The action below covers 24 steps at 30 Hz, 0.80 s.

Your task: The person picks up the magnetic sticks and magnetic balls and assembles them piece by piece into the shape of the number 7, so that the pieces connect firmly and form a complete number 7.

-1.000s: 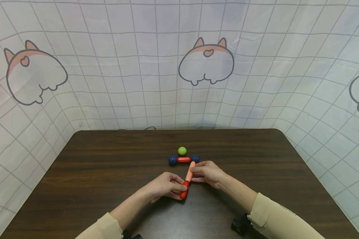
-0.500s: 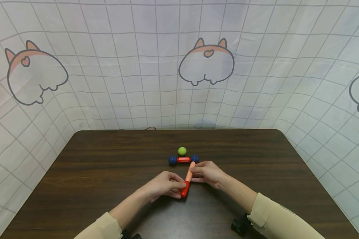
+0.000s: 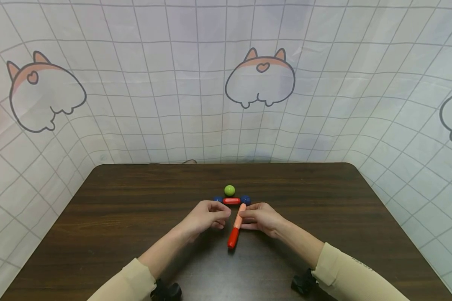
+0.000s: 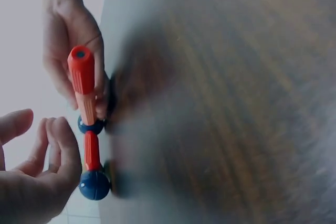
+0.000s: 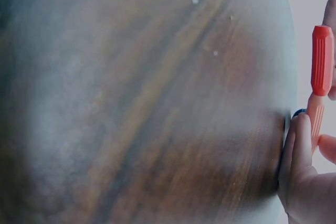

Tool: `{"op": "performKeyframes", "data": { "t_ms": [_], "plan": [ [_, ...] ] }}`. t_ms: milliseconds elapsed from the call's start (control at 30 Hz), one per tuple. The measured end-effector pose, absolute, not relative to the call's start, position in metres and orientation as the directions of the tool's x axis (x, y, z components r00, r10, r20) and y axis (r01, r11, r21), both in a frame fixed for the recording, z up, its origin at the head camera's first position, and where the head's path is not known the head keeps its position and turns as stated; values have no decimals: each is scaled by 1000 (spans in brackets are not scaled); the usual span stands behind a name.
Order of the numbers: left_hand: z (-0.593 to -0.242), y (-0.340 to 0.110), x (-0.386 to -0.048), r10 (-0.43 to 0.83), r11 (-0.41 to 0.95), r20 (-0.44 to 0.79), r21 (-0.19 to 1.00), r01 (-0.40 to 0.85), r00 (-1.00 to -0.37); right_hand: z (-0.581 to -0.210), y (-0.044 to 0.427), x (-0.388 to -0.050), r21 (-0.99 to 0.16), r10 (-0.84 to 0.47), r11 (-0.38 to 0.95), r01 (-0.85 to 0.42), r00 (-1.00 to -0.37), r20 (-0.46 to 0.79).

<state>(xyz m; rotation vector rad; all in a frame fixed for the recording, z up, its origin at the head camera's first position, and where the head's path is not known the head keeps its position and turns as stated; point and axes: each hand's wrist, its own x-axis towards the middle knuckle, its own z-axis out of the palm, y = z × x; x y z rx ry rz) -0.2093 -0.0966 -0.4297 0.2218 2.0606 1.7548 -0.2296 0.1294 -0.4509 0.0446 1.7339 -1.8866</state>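
Note:
My right hand [image 3: 263, 218] pinches a peach magnetic building stick [image 3: 239, 216] between thumb and fingers. A red stick [image 3: 232, 238] joins the peach one end to end and slants toward the front; a dark spot [image 4: 80, 54] marks its free tip. The peach stick's far end meets a blue ball [image 3: 245, 200]. From that ball a second red stick [image 3: 231, 201] runs left to another blue ball [image 3: 218, 199], partly hidden by my left hand [image 3: 205, 216]. That left hand hovers near the row, holding nothing, thumb and fingers apart in the left wrist view.
A green ball [image 3: 229, 190] lies just behind the red stick of the back row. All of this is on a dark wooden table [image 3: 135, 209]. A white grid-patterned curtain [image 3: 173, 83] surrounds the table's back and sides.
My left hand has let go of the front red stick and moved up and back toward the left blue ball. The gap between red and peach sticks has closed. My right hand stays put.

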Motion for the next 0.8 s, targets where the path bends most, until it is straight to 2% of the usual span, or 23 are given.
{"op": "performKeyframes", "data": {
  "t_ms": [367, 800],
  "plan": [
    [-421, -99, -234, 326, 147, -109, 987, -64, -939, -453, 130, -231, -904, -377, -3, 428, -838, -396],
    [-431, -100, -262, 125, 224, 10, 974, 38, -992, -451, 130, -229, -900, -372, -5, 435, -837, -402]
  ]
}}
